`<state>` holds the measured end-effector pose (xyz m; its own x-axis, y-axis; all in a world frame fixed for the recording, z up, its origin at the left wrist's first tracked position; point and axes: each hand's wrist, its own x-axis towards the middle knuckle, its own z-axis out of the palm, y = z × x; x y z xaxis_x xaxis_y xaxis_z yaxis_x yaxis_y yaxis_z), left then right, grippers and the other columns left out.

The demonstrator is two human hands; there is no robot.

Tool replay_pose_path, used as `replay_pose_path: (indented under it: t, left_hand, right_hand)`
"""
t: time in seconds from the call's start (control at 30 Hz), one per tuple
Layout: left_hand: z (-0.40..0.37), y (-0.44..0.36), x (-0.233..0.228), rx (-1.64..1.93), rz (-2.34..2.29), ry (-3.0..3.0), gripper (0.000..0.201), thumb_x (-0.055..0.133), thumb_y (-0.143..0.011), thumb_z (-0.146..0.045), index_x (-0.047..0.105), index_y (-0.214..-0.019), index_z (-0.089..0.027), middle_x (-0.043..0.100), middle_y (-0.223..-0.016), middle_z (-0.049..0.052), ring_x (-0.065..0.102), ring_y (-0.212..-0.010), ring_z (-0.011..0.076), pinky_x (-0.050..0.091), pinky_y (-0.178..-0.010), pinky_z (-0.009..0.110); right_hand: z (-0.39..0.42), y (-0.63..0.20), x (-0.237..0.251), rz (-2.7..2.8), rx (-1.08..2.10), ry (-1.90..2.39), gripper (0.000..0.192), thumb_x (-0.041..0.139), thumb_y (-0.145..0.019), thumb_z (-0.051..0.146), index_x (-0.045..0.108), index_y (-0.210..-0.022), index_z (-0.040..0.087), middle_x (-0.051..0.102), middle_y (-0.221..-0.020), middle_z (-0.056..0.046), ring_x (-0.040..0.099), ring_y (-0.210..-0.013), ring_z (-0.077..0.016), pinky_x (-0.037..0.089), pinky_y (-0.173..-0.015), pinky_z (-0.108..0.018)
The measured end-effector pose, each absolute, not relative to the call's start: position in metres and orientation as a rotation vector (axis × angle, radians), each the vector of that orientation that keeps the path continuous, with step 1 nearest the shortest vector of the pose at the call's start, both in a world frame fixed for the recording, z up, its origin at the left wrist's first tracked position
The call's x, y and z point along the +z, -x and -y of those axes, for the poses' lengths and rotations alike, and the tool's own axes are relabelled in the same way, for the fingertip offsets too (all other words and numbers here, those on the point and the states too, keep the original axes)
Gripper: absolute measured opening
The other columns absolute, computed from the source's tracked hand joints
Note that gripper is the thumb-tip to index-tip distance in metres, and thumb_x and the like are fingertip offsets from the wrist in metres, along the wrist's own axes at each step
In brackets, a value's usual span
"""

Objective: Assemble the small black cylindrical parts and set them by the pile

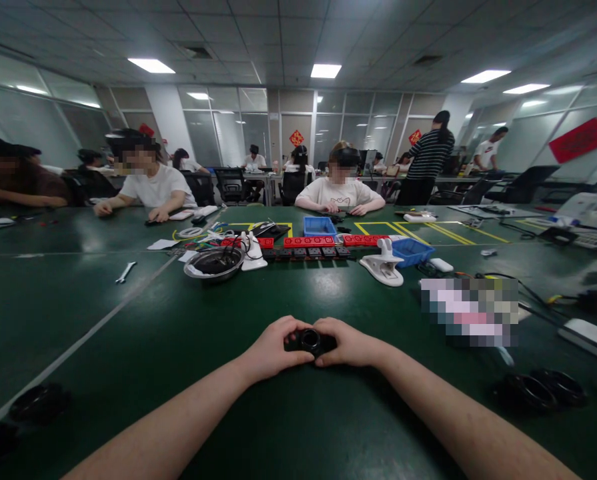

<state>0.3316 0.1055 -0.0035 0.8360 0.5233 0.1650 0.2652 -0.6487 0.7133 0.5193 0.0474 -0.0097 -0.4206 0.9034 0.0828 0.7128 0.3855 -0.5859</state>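
Observation:
My left hand [278, 347] and my right hand [345, 343] meet around a small black part with a round ring opening [311, 340], low over the green table [328, 293] in front of me. Fingers of both hands wrap its sides, and the thumbs press at its near edge. The ring faces up between the hands; much of the part is hidden by my fingers. Its exact kind does not show. Similar-looking black round parts lie at the right [528, 392], and more black parts [41, 403] sit at the lower left.
Ahead are a round metal dish [214, 265], red power strips [308, 242], white clip bases [384, 267] and blue trays [412, 252]. A wrench [126, 273] lies at left. A blurred bundle [468, 310] and cables are at right. Co-workers sit across the table.

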Motion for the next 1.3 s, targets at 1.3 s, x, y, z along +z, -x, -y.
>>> replay_pose_path:
  t: [1.3]
  left_hand:
    - [-0.094,-0.339,-0.011,0.674,-0.87,-2.277,0.035,0.064,-0.062,-0.034,0.055,-0.093,-0.021,0.052,-0.083,0.001,0.049,-0.075,0.0172,0.04,-0.064,0.027]
  right_hand:
    - [-0.047,-0.496,-0.026,1.916,0.36,1.864,0.035,0.067,-0.053,0.04,0.047,-0.068,0.016,0.048,-0.066,0.001,0.043,-0.058,-0.0112,0.027,-0.049,-0.021]
